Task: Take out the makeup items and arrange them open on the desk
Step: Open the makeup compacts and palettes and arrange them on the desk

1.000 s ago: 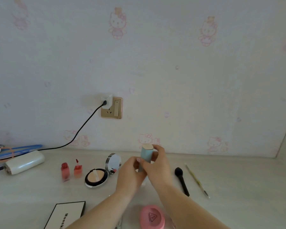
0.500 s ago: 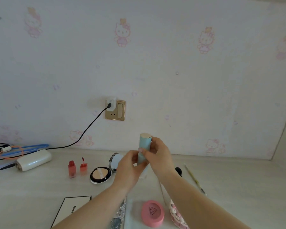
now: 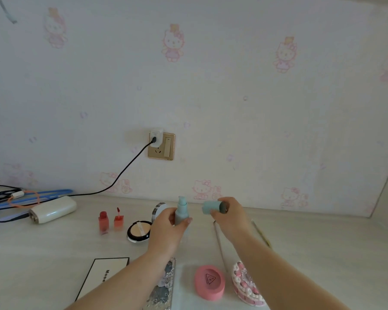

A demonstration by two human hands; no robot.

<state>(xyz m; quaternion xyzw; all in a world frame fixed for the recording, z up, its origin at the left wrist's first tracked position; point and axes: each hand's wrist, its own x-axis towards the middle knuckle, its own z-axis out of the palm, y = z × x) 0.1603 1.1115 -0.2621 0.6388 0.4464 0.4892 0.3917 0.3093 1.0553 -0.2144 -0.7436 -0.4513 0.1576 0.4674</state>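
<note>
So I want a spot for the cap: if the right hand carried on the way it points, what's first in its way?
Probably the wall. The right hand, holding the cap, points up-left toward it; depth is unclear.

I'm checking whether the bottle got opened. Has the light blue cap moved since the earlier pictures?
Yes. The light blue cap is off the pump bottle, in the right hand, to the right of it; measured against the open powder compact, it went rightward.
</note>
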